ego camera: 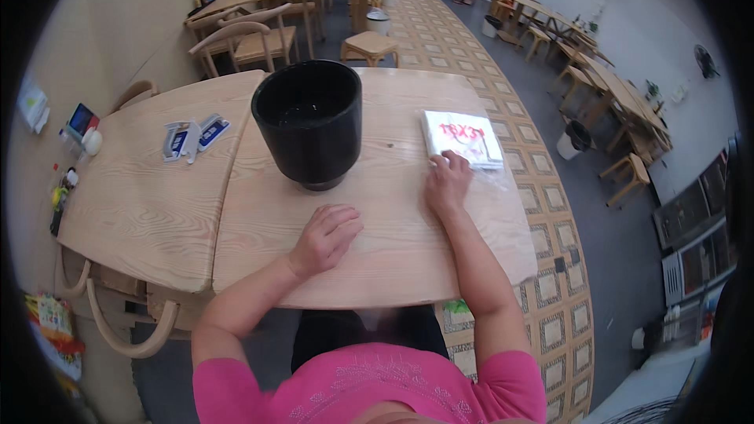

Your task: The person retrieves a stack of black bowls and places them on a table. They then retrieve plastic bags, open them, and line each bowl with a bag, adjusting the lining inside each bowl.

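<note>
My left hand (328,238) rests near the front of the wooden table (377,271), its fingers loosely bent, with nothing visible in it. Just beyond it a black plastic bin (309,150) stands upright on the tabletop, its mouth facing up. On the right, my right hand (450,182) has its fingertips at the near edge of a flat white packet (464,135) in clear plastic wrapping. Red writing marks the packet. Whether those fingers grip the packet or only rest on it, I cannot tell.
Blue-and-white packages (194,136) lie on the left tabletop, across a seam. A phone or small screen (83,119) and a white jar (92,141) stand by the wall. A wooden stool (370,46) and chairs (259,41) are beyond the table. Tiled floor (551,288) runs along the right.
</note>
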Available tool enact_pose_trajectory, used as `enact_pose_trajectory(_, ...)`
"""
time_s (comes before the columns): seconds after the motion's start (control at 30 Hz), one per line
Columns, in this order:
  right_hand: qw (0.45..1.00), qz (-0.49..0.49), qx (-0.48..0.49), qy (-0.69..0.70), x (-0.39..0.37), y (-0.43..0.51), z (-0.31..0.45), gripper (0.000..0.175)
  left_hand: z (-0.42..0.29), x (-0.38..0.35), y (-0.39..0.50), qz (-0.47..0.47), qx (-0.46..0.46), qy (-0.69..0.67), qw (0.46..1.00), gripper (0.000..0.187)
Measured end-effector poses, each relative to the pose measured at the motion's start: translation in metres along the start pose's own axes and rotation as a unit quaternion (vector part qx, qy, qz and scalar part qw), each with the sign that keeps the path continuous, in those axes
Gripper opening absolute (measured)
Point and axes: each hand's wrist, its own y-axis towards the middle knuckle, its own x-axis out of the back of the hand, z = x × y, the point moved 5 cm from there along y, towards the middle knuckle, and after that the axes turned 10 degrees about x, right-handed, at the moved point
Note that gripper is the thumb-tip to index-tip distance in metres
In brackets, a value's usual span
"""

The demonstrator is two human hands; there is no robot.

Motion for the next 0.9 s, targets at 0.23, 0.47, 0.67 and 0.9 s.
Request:
enact_pose_trajectory(0.23,0.989,-0.126,0.063,0.045,0.03,0.011,0.005,0.028,-0.027,0.098,0.083,-0.201,-0.011,0.246,0.948,0.032)
enact_pose_trajectory(0.47,0.973,-0.058,0.134,0.178,0.02,0.012,0.028,0.025,0.034,0.104,0.116,-0.022,0.107,0.169,0.979,0.015)
enact_pose_trajectory(0.67,0.977,-0.023,0.108,0.184,0.009,0.006,0.016,0.022,0.044,0.121,0.129,0.028,0.147,0.059,0.987,0.015)
enact_pose_trajectory(0.9,0.973,0.017,0.074,0.216,0.004,0.002,0.018,0.017,0.042,0.125,0.129,-0.014,0.089,0.108,0.99,0.017)
